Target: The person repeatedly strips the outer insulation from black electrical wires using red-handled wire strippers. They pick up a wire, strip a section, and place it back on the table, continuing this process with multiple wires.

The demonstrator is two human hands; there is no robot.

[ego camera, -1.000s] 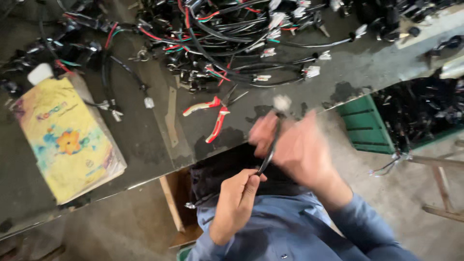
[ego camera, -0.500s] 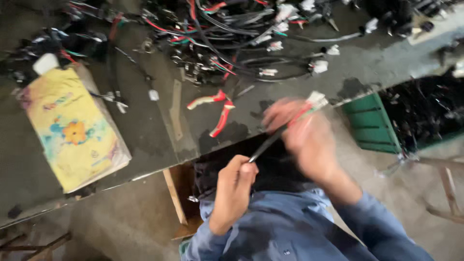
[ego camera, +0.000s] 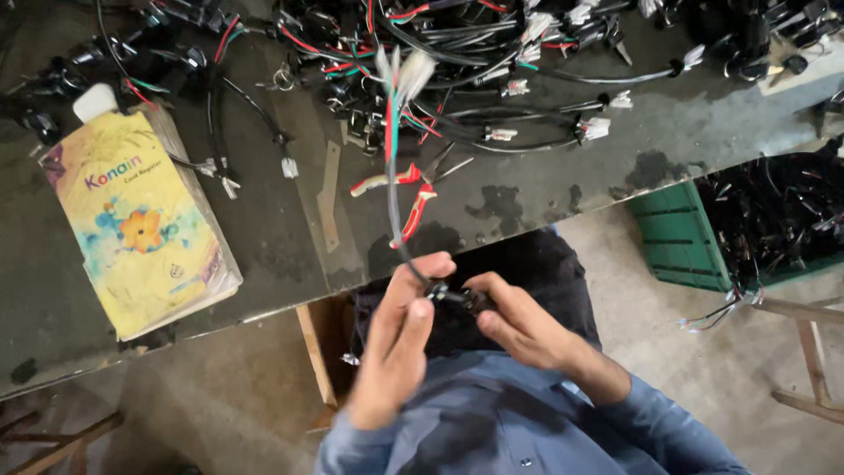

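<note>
The dark, stained tabletop (ego camera: 264, 237) filled the upper part of the view, its near edge running just above the person's lap. Along its far edge lay a large tangled heap of black, red and green wire harnesses with white plastic connectors (ego camera: 492, 53). Near the left end rested a worn yellow paperback book with a flower on its cover (ego camera: 132, 220), a small white cap (ego camera: 94, 101) touching its far corner. Beyond the right end of the tabletop stood a green plastic crate (ego camera: 677, 233) filled with more dark cables. Close to the near edge, around the middle, lay red-handled pliers (ego camera: 409, 189), jaws pointing right, untouched. Below that edge the left hand (ego camera: 400, 343) was closed around a thin black cable with red and green cores (ego camera: 393, 176), which rose over the tabletop and ended in pale, blurred connectors. The right hand (ego camera: 519, 325) pinched a small black fitting (ego camera: 457, 296) at the cable's lower end, just beside the left fingers. By my judgement, this single harness was mid-handling: held and worked at its end, not yet set down, while most of the pile seemed unsorted.
</note>
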